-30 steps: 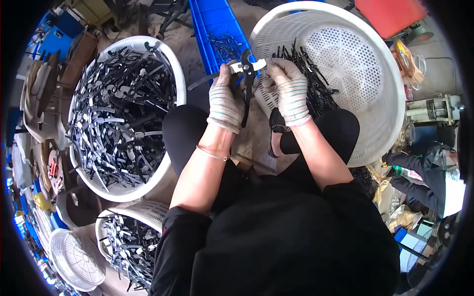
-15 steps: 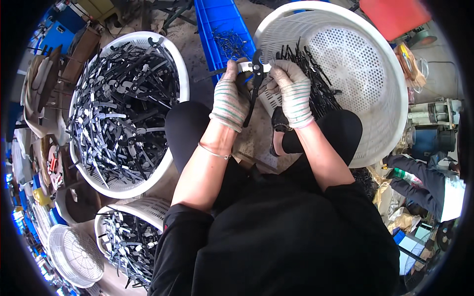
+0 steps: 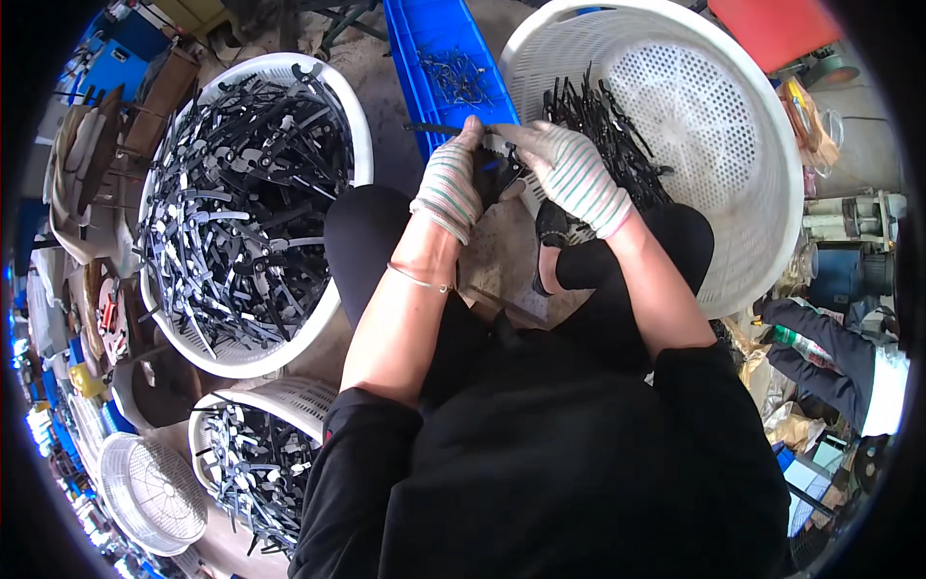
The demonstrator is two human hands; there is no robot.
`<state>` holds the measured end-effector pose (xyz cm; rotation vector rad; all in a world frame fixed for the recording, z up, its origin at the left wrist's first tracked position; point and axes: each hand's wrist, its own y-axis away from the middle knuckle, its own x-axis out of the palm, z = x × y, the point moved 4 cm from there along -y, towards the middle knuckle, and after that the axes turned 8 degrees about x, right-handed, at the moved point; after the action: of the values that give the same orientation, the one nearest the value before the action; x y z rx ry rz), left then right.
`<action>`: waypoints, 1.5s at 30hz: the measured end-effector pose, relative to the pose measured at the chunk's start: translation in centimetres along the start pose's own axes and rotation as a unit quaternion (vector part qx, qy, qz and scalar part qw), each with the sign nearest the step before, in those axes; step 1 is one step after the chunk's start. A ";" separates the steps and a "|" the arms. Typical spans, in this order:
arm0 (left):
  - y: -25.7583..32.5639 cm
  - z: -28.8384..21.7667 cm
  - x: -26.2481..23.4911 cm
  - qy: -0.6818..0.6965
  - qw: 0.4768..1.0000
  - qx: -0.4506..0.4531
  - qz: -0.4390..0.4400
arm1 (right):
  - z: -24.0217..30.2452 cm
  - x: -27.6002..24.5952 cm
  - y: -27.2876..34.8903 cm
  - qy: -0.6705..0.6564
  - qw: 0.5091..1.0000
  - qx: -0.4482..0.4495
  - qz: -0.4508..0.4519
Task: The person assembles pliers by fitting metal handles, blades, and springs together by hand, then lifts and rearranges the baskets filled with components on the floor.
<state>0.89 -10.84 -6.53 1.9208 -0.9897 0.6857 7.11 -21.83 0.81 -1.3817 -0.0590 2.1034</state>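
A plier-like hand tool (image 3: 431,127) with a black handle and a toothed silver part is held in front of me, above the gap between my knees. My left hand (image 3: 451,188), in a white glove with green stripes, is closed around it, the thumb pointing up and the handle sticking out to the left. From the right, my right hand (image 3: 577,179), gloved alike, reaches over the tool with its fingers at the silver part. Those fingers partly cover the tool, so I cannot tell whether they pinch a small piece.
A blue tray (image 3: 405,72) with thin wire-like pieces lies ahead. The big white basket (image 3: 772,232) at right holds long black parts (image 3: 608,125). Two white baskets, a large one (image 3: 359,125) and a smaller one (image 3: 304,394), hold black-and-silver parts at left. An empty round basket (image 3: 145,540) sits lower left.
My right hand has turned and moved its fingers across the top of the tool. The tool has tilted, and its long lower black arm no longer shows below the hands.
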 end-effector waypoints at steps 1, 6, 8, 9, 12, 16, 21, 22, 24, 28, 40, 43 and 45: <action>-0.4 0.1 -0.6 -0.006 1.000 -0.023 0.000 | 0.4 0.0 0.2 -0.020 1.000 -0.015 -0.012; -0.6 0.9 -0.7 -0.093 0.995 -0.022 0.009 | 0.2 -0.4 1.3 0.074 0.995 -0.023 0.063; -0.5 1.1 -0.5 -0.105 0.994 -0.018 0.013 | 0.4 -0.6 1.5 0.079 0.993 -0.032 0.084; 0.2 1.0 0.0 -0.139 0.989 -0.033 -0.025 | 0.4 -0.7 1.6 0.077 0.993 -0.030 0.083; -0.6 1.5 0.2 -0.170 0.984 -0.024 -0.040 | 0.7 0.1 1.6 0.187 0.971 0.035 0.142; -0.9 0.8 -0.9 -0.089 0.996 -0.020 -0.018 | 2.8 -1.2 0.9 0.258 0.959 0.117 0.027; -1.7 -1.5 -2.4 0.093 0.973 0.200 -0.065 | 4.3 -7.1 1.3 0.017 0.975 0.109 -0.192; -1.3 -3.1 -1.5 0.140 0.964 0.215 -0.065 | 2.8 -7.6 1.8 -0.036 0.972 0.141 -0.184; 1.5 -8.1 0.8 0.216 0.925 0.301 -0.085 | 0.1 -6.5 4.0 -0.134 0.951 0.226 -0.160; 7.3 -17.9 -1.0 0.235 0.857 0.458 -0.024 | 0.8 -5.5 4.4 -0.165 0.947 0.242 -0.128; 0.1 -6.4 1.6 0.009 0.980 0.194 -0.039 | -12.7 -12.2 6.4 -0.236 0.864 0.423 -0.139; -1.7 -3.4 1.5 -0.029 0.989 0.140 -0.039 | -25.7 -10.4 14.4 -0.186 0.794 0.562 -0.139; -1.6 -2.5 1.1 -0.047 0.991 0.120 -0.044 | -32.2 -7.0 19.8 -0.034 0.783 0.619 -0.048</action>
<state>2.58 -8.61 -5.14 2.2102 -0.9079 0.6932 26.99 -50.63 -15.11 -0.4426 1.0189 1.4816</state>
